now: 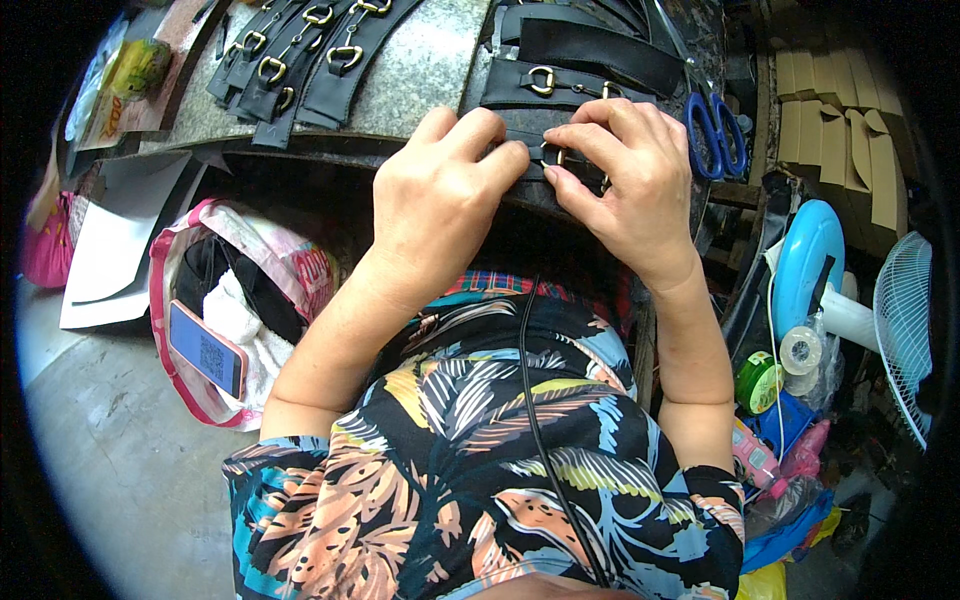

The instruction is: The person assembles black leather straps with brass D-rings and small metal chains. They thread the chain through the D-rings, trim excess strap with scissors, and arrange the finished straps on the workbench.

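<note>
At the near edge of the worktable, my left hand (440, 195) is closed, its thumb and fingers gripping a narrow black strap (524, 136). Thumb and forefinger of my right hand (640, 185) pinch the same strap beside a small gold-coloured metal fitting (557, 155). Part of the strap is hidden by the fingers. Just beyond lies a wider black strap piece (505, 84) with gold-coloured rings on it. Several more black straps with gold-coloured horsebit fittings (343, 57) lie overlapping to the left, on a speckled grey surface (422, 75).
Blue-handled scissors (706, 135) lie right of my hand. A pink-rimmed bag (160, 300) holding white cloth and a phone (207, 349) stands lower left. Cardboard pieces (840, 140), a blue and white fan (805, 260) and tape rolls (800, 350) are at the right.
</note>
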`<state>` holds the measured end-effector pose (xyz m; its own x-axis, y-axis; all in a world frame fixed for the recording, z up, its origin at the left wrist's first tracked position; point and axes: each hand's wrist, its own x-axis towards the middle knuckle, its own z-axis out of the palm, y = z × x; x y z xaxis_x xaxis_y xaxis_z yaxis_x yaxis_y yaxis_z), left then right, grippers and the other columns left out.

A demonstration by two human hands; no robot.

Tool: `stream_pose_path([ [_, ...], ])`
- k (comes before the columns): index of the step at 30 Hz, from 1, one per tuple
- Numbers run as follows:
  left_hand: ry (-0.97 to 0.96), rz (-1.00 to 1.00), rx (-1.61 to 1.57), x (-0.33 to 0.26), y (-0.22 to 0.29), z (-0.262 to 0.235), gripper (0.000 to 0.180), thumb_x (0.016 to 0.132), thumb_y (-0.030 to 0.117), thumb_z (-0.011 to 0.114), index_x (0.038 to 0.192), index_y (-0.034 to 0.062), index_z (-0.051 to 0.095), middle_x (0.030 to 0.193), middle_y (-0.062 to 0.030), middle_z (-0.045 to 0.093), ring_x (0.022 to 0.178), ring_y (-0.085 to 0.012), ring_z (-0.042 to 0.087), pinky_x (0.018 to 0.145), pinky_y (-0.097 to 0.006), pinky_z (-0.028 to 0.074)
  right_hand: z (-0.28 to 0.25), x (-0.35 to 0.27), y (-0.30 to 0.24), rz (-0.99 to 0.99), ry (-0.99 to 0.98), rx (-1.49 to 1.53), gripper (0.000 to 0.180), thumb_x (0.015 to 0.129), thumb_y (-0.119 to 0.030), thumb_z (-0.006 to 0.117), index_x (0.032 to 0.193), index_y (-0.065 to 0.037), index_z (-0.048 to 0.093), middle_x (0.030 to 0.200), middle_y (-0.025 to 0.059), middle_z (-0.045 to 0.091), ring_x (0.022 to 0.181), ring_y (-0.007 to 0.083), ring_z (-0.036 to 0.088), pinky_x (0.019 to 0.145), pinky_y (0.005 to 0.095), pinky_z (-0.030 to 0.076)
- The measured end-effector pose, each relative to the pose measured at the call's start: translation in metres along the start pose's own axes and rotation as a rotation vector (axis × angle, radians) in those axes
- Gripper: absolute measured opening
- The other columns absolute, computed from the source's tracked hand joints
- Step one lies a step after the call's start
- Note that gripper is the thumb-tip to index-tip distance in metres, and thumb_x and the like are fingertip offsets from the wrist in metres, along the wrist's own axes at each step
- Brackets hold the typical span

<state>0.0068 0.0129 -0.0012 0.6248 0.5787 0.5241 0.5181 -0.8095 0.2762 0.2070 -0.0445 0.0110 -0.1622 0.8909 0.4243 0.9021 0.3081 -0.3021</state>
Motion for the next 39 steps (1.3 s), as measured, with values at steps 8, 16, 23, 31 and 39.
stream_pose_path([
  [8, -0.03, 0.121, 0.079, 0.009, 0.001, -0.005, 0.011, 0.07, 0.014, 0.072, 0.078, 0.0108, 0.066, 0.09, -0.0003, 0.06, 0.089, -0.0223, 0.057, 0.073, -0.033, 0.052, -0.008, -0.007, 0.016, 0.067, 0.063, 0.29, 0.037, 0.082, -0.026, 0.081, 0.115, -0.01, 0.074, 0.107, 0.0081, 0.07, 0.102, 0.0262, 0.065, 0.092, 0.0402, 0.048],
  [16, 0.021, 0.149, -0.109, 0.033, 0.013, 0.009, 0.041, 0.077, 0.017, 0.081, 0.116, 0.0082, 0.071, 0.109, -0.006, 0.065, 0.101, -0.0272, 0.058, 0.087, -0.037, 0.051, -0.047, -0.042, 0.019, 0.213, 0.084, 0.011, 0.022, 0.081, -0.019, 0.081, 0.098, -0.006, 0.076, 0.095, 0.0072, 0.067, 0.09, 0.0274, 0.064, 0.081, 0.0379, 0.052],
  [23, -0.19, 0.185, -0.174, 0.051, 0.026, 0.026, 0.041, 0.074, 0.021, 0.083, 0.111, 0.0057, 0.072, 0.095, -0.0084, 0.063, 0.101, -0.0294, 0.057, 0.083, -0.041, 0.049, -0.035, -0.046, 0.022, 0.266, 0.11, 0.056, 0.025, 0.07, -0.015, 0.086, 0.087, -0.007, 0.07, 0.092, 0.0049, 0.065, 0.089, 0.0279, 0.061, 0.079, 0.0389, 0.05],
  [31, -0.422, -0.257, -0.869, 0.06, 0.026, 0.016, 0.024, 0.085, 0.009, 0.079, 0.105, 0.0024, 0.068, 0.094, -0.0045, 0.069, 0.088, -0.0153, 0.065, 0.08, -0.029, 0.051, -0.038, -0.036, 0.024, 0.523, 0.194, 0.743, 0.022, 0.08, -0.009, 0.084, 0.099, -0.006, 0.073, 0.095, 0.0009, 0.067, 0.085, 0.0128, 0.062, 0.076, 0.027, 0.049],
  [39, -0.527, -0.69, -1.633, 0.062, 0.013, 0.018, 0.029, 0.088, 0.007, 0.08, 0.112, 0.0013, 0.064, 0.097, -0.0016, 0.069, 0.09, -0.0076, 0.067, 0.085, -0.022, 0.053, -0.03, -0.021, 0.027, 0.63, 0.211, 1.353, 0.041, 0.094, -0.001, 0.071, 0.133, -0.002, 0.057, 0.107, 0.0055, 0.066, 0.097, 0.011, 0.066, 0.084, 0.0243, 0.057],
])
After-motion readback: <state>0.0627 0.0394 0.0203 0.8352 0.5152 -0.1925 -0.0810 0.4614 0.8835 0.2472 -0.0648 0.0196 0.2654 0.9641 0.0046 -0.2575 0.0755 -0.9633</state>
